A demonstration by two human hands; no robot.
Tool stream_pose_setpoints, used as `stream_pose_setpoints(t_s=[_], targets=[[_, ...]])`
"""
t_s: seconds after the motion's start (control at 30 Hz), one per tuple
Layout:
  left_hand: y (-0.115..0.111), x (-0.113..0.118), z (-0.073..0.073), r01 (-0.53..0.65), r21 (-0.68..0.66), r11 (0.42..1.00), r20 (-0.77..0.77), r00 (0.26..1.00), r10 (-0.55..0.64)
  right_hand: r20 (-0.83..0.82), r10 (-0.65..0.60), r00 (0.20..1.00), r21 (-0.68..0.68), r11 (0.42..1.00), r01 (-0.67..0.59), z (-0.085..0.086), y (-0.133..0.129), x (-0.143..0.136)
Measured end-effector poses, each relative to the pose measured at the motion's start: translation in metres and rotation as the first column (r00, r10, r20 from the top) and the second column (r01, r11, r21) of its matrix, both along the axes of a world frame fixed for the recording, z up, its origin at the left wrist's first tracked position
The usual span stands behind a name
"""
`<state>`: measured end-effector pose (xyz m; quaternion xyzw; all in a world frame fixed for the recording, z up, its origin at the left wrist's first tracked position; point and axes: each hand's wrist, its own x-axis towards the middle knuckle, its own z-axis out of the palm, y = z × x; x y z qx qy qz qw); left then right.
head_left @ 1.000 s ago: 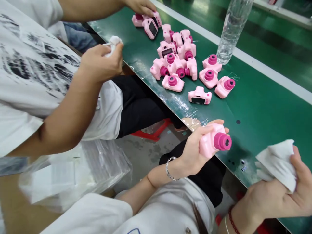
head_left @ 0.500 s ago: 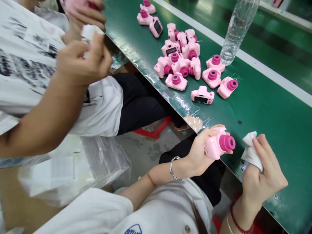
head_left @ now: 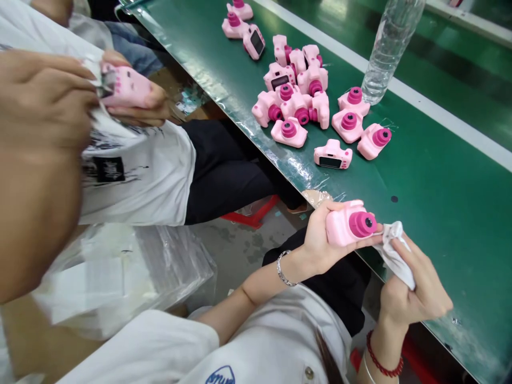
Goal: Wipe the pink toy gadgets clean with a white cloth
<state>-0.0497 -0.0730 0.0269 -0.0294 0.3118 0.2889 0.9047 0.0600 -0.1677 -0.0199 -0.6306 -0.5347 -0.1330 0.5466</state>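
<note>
A pink toy camera (head_left: 340, 228) with a magenta lens rests in my left hand (head_left: 318, 242), the fingers wrapped round its body and the lens facing up and to the right. My right hand (head_left: 416, 288) is closed on a white cloth (head_left: 396, 250), whose bunched end reaches the fingertips of my left hand beside the lens. Both hands are over the near edge of the green table (head_left: 432, 224). Farther up the table lies a cluster of similar pink cameras (head_left: 296, 109), with a single camera (head_left: 333, 156) closest to me showing its dark screen.
A clear water bottle (head_left: 390, 50) stands behind the cameras. At the left, a co-worker's hand (head_left: 48, 101) holds a white cloth against another pink camera (head_left: 128, 88). A plastic-wrapped bundle (head_left: 132, 277) sits low on the left, and a red stool (head_left: 256, 213) shows under the table.
My right hand has moved left, bringing the cloth up to the camera. My left hand has shifted slightly left and turned the camera. The co-worker's hands have come together on their camera.
</note>
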Motion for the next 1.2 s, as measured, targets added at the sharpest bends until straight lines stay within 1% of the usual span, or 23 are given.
stream_pose_setpoints(t_s=[0.1,0.17,0.27,0.33,0.37,0.4,0.47,0.5,0.57,0.63,0.7,0.73,0.77,0.8,0.83,0.87,0.93,0.97,1.0,1.07,1.1,1.17,1.2], targets=[[-0.001,0.000,0.001,0.025,0.035,0.999,0.064,0.998,-0.027,-0.118,-0.103,0.988,0.104,0.988,0.115,0.008,0.002,-0.007],[-0.001,0.000,0.000,0.028,0.058,0.998,0.075,0.997,-0.033,-0.167,-0.080,0.983,0.145,0.984,0.105,0.015,0.005,-0.017],[-0.002,-0.001,-0.005,0.029,0.132,0.991,0.040,0.999,-0.035,-0.334,-0.022,0.942,0.089,0.995,0.055,0.023,0.006,-0.030],[-0.003,-0.004,-0.010,0.079,0.253,0.964,-0.022,0.997,-0.076,-0.476,-0.077,0.876,0.040,0.993,0.109,0.025,0.005,-0.035],[-0.005,-0.005,-0.013,0.129,0.335,0.933,-0.069,0.991,-0.112,-0.530,-0.118,0.840,0.013,0.989,0.147,0.026,0.005,-0.037],[-0.006,-0.007,-0.014,0.201,0.421,0.884,-0.129,0.978,-0.161,-0.560,-0.149,0.815,-0.010,0.985,0.173,0.026,0.004,-0.038],[-0.011,-0.008,-0.017,0.360,0.587,0.725,-0.281,0.930,-0.235,-0.586,-0.173,0.792,-0.048,0.983,0.179,0.025,0.004,-0.039],[-0.013,-0.008,-0.018,0.421,0.656,0.627,-0.360,0.904,-0.230,-0.599,-0.174,0.782,-0.071,0.984,0.165,0.024,0.005,-0.038],[-0.015,-0.007,-0.022,0.477,0.751,0.457,-0.472,0.872,-0.134,-0.660,-0.189,0.727,-0.102,0.981,0.163,0.022,0.007,-0.032],[-0.013,-0.003,-0.028,0.473,0.806,0.356,-0.506,0.863,-0.002,-0.757,-0.195,0.623,-0.119,0.980,0.162,0.021,0.010,-0.023],[-0.009,0.000,-0.037,0.461,0.834,0.304,-0.506,0.858,0.086,-0.825,-0.183,0.534,-0.111,0.980,0.163,0.020,0.014,-0.012],[-0.007,0.001,-0.041,0.459,0.841,0.287,-0.506,0.855,0.114,-0.838,-0.174,0.517,-0.087,0.978,0.188,0.020,0.016,-0.008],[-0.005,0.002,-0.045,0.463,0.844,0.271,-0.509,0.850,0.134,-0.833,-0.170,0.527,-0.053,0.972,0.229,0.020,0.018,-0.005],[-0.003,0.002,-0.048,0.465,0.847,0.257,-0.511,0.846,0.151,-0.806,-0.173,0.565,-0.013,0.961,0.276,0.019,0.019,-0.004],[-0.001,0.002,-0.051,0.477,0.846,0.238,-0.518,0.841,0.157,-0.761,-0.180,0.623,0.023,0.952,0.304,0.019,0.021,-0.004],[0.000,0.002,-0.053,0.499,0.839,0.215,-0.535,0.830,0.158,-0.692,-0.180,0.699,0.041,0.957,0.287,0.018,0.022,-0.005],[0.001,0.002,-0.056,0.551,0.812,0.193,-0.581,0.794,0.177,-0.470,-0.096,0.877,-0.010,0.995,0.104,0.015,0.023,-0.010],[0.001,0.002,-0.056,0.565,0.801,0.196,-0.597,0.778,0.197,-0.334,-0.001,0.943,-0.066,0.998,-0.023,0.013,0.022,-0.013],[0.002,0.003,-0.056,0.568,0.795,0.211,-0.605,0.766,0.218,-0.208,0.116,0.971,-0.126,0.982,-0.144,0.012,0.019,-0.015],[0.003,0.005,-0.055,0.552,0.792,0.260,-0.606,0.760,0.235,-0.033,0.321,0.947,-0.215,0.923,-0.320,0.010,0.009,-0.016],[0.004,0.005,-0.054,0.543,0.794,0.273,-0.602,0.766,0.228,-0.015,0.381,0.924,-0.244,0.895,-0.373,0.010,0.002,-0.015],[0.006,0.006,-0.053,0.552,0.793,0.257,-0.603,0.771,0.206,-0.126,0.426,0.896,-0.263,0.856,-0.445,0.010,-0.016,-0.009],[0.007,0.006,-0.052,0.566,0.791,0.234,-0.608,0.769,0.197,-0.230,0.401,0.887,-0.238,0.860,-0.451,0.010,-0.024,-0.004]])
